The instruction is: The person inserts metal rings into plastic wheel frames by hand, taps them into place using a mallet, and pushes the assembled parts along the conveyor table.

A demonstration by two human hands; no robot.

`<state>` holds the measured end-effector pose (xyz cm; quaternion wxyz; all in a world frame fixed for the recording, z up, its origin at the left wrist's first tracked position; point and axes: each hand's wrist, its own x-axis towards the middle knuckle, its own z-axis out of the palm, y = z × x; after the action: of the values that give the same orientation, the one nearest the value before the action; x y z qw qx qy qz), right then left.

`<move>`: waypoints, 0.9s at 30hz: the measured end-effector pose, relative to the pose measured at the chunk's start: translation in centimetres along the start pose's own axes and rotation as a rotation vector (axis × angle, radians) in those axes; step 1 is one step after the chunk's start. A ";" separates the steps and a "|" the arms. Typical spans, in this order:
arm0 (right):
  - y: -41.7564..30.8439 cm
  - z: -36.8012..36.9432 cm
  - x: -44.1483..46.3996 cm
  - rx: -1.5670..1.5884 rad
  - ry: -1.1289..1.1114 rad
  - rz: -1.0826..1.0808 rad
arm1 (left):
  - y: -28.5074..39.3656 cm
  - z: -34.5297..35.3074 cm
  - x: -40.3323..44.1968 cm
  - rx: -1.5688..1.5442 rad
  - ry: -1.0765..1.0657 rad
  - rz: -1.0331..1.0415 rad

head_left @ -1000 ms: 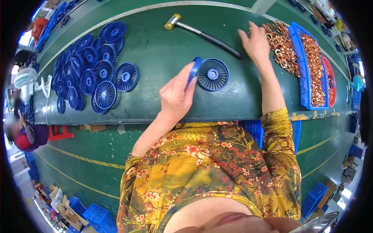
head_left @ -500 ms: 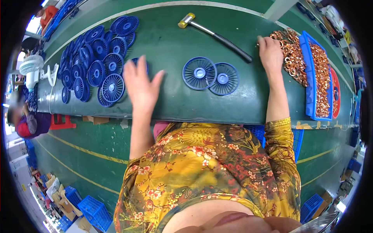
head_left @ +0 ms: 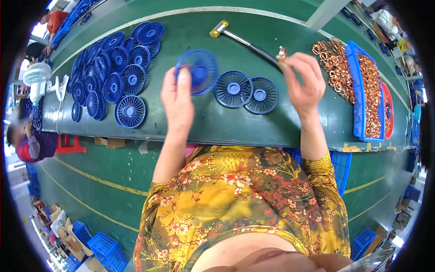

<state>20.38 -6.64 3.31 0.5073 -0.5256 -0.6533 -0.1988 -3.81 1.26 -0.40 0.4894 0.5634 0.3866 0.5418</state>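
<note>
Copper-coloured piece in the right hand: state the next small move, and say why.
Probably bring the copper-coloured piece toward the raised blue disc: the right hand pinches the piece, the left hand holds the disc, and the two parts are apart.

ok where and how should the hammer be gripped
Best, I think, by the black grip, from the near right: the hammer lies flat, its yellow-faced head pointing away left, and the grip slants toward the right hand. That hand holds a copper-coloured ring, so it would need freeing first.
</note>
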 end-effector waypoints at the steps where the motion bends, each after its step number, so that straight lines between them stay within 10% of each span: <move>1: -1.0 0.4 -0.3 0.040 0.002 -0.031 | 0.3 1.0 -0.5 -0.119 -0.048 -0.097; 17: -6.2 3.6 -2.6 -0.059 -0.346 0.265 | -0.1 4.9 -4.1 -0.085 -0.275 -0.093; 21: -6.5 4.1 -2.8 -0.124 -0.074 0.298 | 0.1 5.4 -3.9 -0.283 -0.274 -0.156; 27: -5.0 2.1 -1.7 0.062 -0.239 0.015 | 2.6 3.7 -3.2 -0.767 -0.454 -0.412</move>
<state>14.90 -7.58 2.35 0.4431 -0.5345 -0.7111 -0.1106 -0.78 -2.90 1.60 0.8306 0.3581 0.1462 0.4007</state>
